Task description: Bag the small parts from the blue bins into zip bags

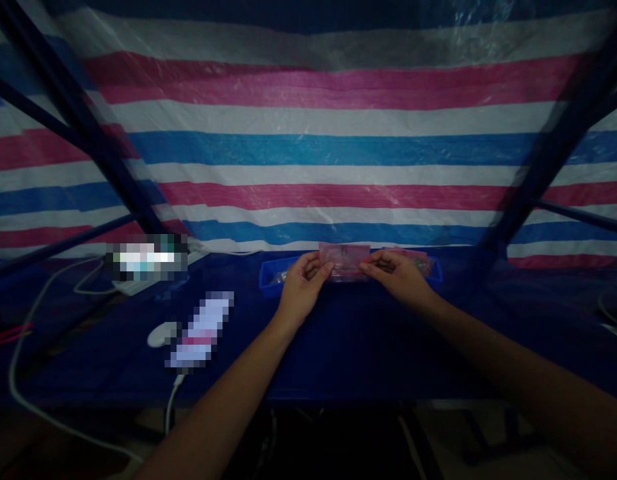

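Both my hands pinch a small pink see-through plastic bag (344, 261), stretched flat between them above the far part of the table. My left hand (306, 277) grips its left edge between thumb and fingers. The right edge is held by my right hand (396, 273) in the same way. Behind my left hand stands a blue bin (267, 279) with small shiny pieces in it that I cannot make out. Another blue bin end (438, 272) shows past my right hand, with pink bags (418, 257) in it. Whether these are one bin or two is hidden.
On the blue table (368, 347), a blurred-out phone (203, 333) with a white cable lies left, beside a white round object (161, 335). A white power strip (138, 285) sits further back. Blue metal bars (96, 143) and a striped plastic sheet (328, 147) stand behind.
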`<state>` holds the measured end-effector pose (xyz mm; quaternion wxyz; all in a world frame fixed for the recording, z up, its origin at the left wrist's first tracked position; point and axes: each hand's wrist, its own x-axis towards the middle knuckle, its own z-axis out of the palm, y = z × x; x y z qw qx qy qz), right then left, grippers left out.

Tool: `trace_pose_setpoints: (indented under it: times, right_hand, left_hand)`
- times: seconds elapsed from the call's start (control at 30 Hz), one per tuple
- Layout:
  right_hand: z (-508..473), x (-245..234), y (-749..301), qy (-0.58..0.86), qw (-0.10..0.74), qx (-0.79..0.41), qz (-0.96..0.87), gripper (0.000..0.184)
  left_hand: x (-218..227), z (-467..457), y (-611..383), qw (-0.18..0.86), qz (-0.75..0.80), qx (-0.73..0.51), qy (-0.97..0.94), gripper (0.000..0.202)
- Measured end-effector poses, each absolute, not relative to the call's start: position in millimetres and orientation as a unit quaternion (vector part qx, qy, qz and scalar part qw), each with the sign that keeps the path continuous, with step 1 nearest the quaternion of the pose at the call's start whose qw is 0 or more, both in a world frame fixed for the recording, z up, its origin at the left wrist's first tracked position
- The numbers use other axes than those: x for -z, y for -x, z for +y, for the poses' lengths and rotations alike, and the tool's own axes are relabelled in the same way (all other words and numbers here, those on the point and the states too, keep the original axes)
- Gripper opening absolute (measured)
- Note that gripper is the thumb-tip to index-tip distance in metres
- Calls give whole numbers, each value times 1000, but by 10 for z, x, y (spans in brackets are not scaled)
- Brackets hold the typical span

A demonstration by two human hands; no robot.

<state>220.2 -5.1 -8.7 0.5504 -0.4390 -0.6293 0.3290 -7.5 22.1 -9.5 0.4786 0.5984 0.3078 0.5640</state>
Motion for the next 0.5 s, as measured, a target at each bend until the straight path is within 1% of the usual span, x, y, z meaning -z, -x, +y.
trace_pose_setpoints:
  times: [0.1,0.2,0.3,0.37,0.43,0.5]
  right_hand:
    - [-60,80,-2193,433,560,-308,-636,37]
    - [-96,51,-2178,414,583,-284,-639,49]
    - [-157,35,-2152,381,555,-320,-666,57]
    - [-183,46,-2136,361,513,-378,-681,55]
    - [-174,63,-2136,356,486,-416,-681,47]
    - [-129,56,-2178,371,496,-407,-672,40]
  left_hand:
    - [92,237,118,443,320,-568,-615,38]
    - [68,191,144,392,328,-534,-674,33]
    - [47,97,126,346,333,-479,-734,31]
    - [46,41,98,345,318,-449,-761,33]
    - [54,15,72,358,303,-441,-765,37]
    - [65,23,59,373,300,-457,-749,44]
